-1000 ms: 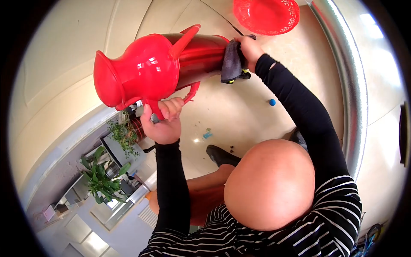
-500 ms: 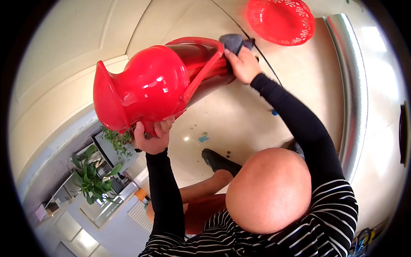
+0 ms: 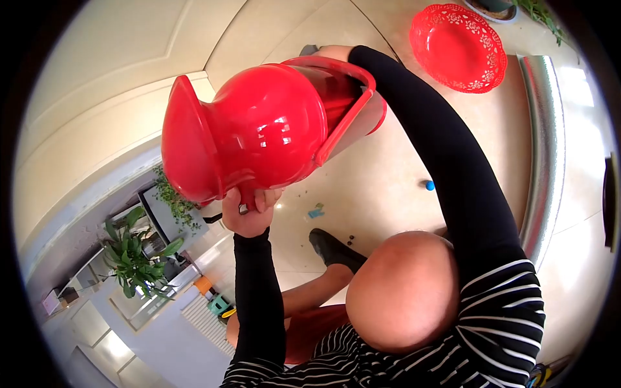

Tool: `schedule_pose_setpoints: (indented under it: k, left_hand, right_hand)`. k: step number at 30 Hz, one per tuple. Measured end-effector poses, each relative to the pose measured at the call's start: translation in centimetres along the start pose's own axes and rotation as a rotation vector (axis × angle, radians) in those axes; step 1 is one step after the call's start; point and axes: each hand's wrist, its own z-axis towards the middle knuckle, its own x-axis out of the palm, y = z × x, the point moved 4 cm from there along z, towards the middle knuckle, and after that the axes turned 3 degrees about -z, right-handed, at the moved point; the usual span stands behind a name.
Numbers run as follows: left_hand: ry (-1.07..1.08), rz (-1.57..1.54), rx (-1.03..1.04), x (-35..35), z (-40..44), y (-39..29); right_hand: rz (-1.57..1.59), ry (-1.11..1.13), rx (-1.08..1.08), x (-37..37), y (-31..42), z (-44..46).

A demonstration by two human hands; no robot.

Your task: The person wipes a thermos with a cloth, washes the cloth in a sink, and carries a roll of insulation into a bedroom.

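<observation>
Grips the handle (image 3: 248, 193) of a red flask (image 3: 272, 126) with the left hand (image 3: 244, 220), holding it sideways above the floor (image 3: 381, 187). Reaches behind it with the right hand (image 3: 335, 53), fingers hidden, near a barely visible grey cloth (image 3: 309, 50); cannot tell the grip.

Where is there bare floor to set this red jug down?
The floor looks bare between the red jug, the blue ball and the blue scraps. Another bare patch lies between the right sleeve, the red basket and the silvery strip. It is more crowded beside the shoe, where small dark balls and the scraps lie.
</observation>
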Motion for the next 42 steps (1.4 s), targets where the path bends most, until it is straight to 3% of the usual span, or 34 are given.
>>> schedule_pose_setpoints:
  k: [2, 4, 6, 9, 13, 15, 19, 22, 24, 26, 29, 30, 31, 32, 33, 37, 42]
  left_hand:
    - [-0.044, 0.013, 0.002, 0.0, -0.1, 0.0]
    - [-0.076, 0.017, -0.001, -0.1, -0.1, 0.1]
    - [-0.096, 0.012, -0.013, -0.2, -0.3, 0.1]
    - [0.029, -0.069, -0.027, 0.0, 0.2, -0.2]
    - [-0.137, -0.174, -0.031, -2.5, -0.1, -0.6]
    - [-0.177, -0.016, -0.009, -5.7, 0.0, -1.4]
    - [-0.293, -0.165, 0.204, -7.1, 1.8, -3.0]
    - [-0.558, -0.155, 0.216, -8.7, 3.4, -3.5]
    - [-0.585, 0.333, 0.354, -10.6, 3.4, -3.5]
    - [-0.725, 0.374, 0.378, -12.1, 1.2, -2.3]
    - [-1.138, -0.150, 0.205, -8.9, -3.6, 1.3]
    - [-1.041, -0.090, 0.113, -8.2, -5.7, 4.5]
    - [-0.960, 0.091, 0.106, -3.1, -6.4, 5.5]
    - [-0.789, 0.182, -0.055, 0.9, -6.1, 5.9]
    - [-0.611, 0.210, -0.009, 3.9, -5.8, 6.3]
    - [-0.637, -0.023, -0.054, 8.7, -2.6, 4.1]
    - [-0.665, -0.109, -0.135, 9.4, -1.3, 2.9]
  right_hand:
    - [-0.310, -0.096, -0.188, -1.5, -1.2, -1.6]
    - [0.321, -0.302, 0.083, -2.6, -3.6, -3.8]
    - [0.566, -0.377, 0.243, -3.2, -4.1, -8.8]
    - [0.825, -0.487, 0.138, -2.4, -5.7, -13.8]
    - [1.056, -0.577, 0.044, 3.0, -7.1, -17.9]
    - [1.235, -0.579, 0.060, 5.4, -5.7, -20.5]
    - [1.252, -0.617, 0.051, 6.4, -5.1, -24.1]
    - [1.309, -0.614, 0.024, 6.0, -4.7, -25.3]
    - [1.299, -0.641, 0.002, 5.6, -3.9, -25.9]
    - [1.293, -0.618, -0.046, 5.3, -3.3, -26.2]
    - [1.228, -0.722, -0.098, 4.5, -2.1, -27.4]
    - [1.210, -0.739, -0.108, 4.3, -1.4, -28.0]
    - [1.192, -0.756, -0.118, 4.1, -0.7, -28.7]
    - [1.173, -0.773, -0.129, 3.9, 0.0, -29.3]
    - [1.172, -0.781, -0.149, 3.7, 0.5, -30.0]
    - [1.074, -0.789, -0.132, 3.6, 3.4, -31.4]
    - [0.679, -0.742, -0.017, 2.1, 8.9, -30.7]
